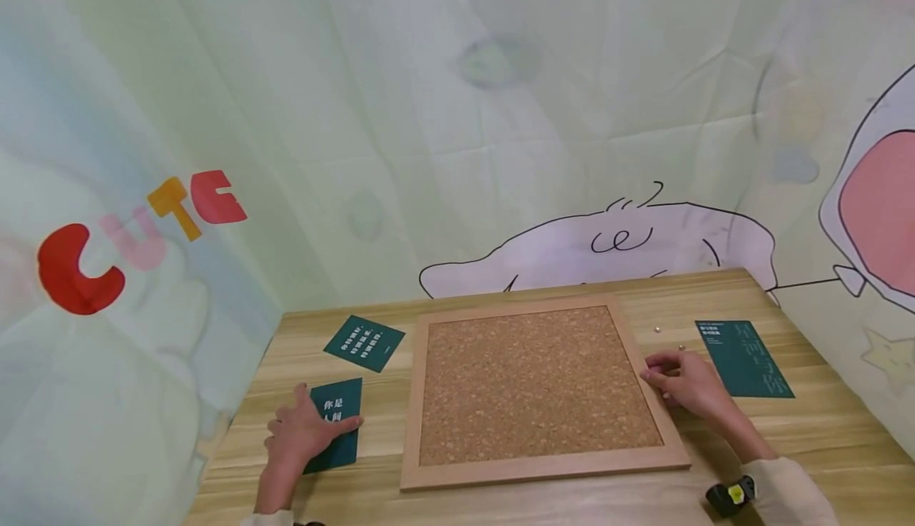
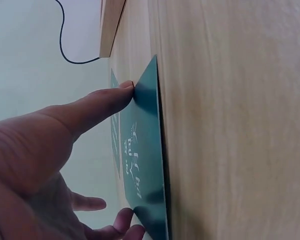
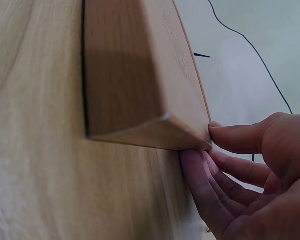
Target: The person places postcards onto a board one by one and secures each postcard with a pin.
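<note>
My left hand (image 1: 300, 431) spans a dark green card (image 1: 343, 450) with white lettering, left of the cork board. Its thumb is at one edge of the card and its fingertips are at the opposite edge, as the left wrist view shows. Part of the lettering is hidden under the hand. At the right side of the wood-framed cork board (image 1: 536, 391), my right hand (image 1: 689, 383) pinches the frame. In the right wrist view the thumb lies on the frame's top face (image 3: 177, 85) and the fingers are against its side.
Another green card (image 1: 364, 343) lies above the left hand, and a third green card (image 1: 747, 359) is at the right. Two tiny shiny pieces (image 1: 658, 330) sit near the right hand. Behind the wooden table (image 1: 493, 506) hangs a printed curtain (image 1: 400, 129).
</note>
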Tool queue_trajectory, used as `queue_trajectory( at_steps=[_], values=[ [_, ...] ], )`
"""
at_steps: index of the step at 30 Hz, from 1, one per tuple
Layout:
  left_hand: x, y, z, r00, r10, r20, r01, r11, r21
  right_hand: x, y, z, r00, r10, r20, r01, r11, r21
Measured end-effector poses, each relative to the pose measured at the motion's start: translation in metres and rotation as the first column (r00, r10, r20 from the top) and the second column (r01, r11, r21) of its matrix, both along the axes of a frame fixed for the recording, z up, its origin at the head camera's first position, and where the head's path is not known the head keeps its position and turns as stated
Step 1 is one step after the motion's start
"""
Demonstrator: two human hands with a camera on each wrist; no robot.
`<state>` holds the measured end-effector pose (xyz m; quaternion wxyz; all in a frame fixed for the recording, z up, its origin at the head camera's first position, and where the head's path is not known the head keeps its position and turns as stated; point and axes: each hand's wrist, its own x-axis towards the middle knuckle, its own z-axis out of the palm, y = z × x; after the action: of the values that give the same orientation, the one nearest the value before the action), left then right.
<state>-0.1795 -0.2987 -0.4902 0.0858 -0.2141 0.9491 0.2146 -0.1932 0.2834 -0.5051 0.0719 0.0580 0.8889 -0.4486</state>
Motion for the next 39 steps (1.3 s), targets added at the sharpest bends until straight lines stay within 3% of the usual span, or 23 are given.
queue_trajectory(
  at_steps=[6, 14, 26, 32, 39],
  values=[
    [0.001, -0.002, 0.001, 1.000, -0.004, -0.018, 0.005, 0.999, 0.053, 0.000, -0.001, 0.002, 1.000, -0.002, 0.001, 0.002, 1.000, -0.001],
    [0.005, -0.004, 0.000, 0.994, -0.065, -0.090, 0.071, 0.995, 0.069, -0.001, -0.001, 0.002, 1.000, -0.013, 0.019, 0.013, 1.000, -0.005],
    [0.003, -0.009, 0.002, 0.991, -0.087, -0.103, 0.099, 0.989, 0.113, 0.000, -0.001, 0.001, 1.000, -0.014, 0.010, 0.014, 1.000, -0.022],
    [0.001, -0.010, 0.008, 0.987, -0.093, -0.131, 0.111, 0.984, 0.138, 0.001, -0.001, 0.000, 1.000, -0.016, 0.012, 0.016, 1.000, -0.011],
    [-0.005, 0.002, 0.021, 0.969, -0.108, -0.224, 0.147, 0.974, 0.169, 0.000, -0.001, 0.001, 1.000, -0.020, 0.020, 0.020, 1.000, -0.005]
  ],
)
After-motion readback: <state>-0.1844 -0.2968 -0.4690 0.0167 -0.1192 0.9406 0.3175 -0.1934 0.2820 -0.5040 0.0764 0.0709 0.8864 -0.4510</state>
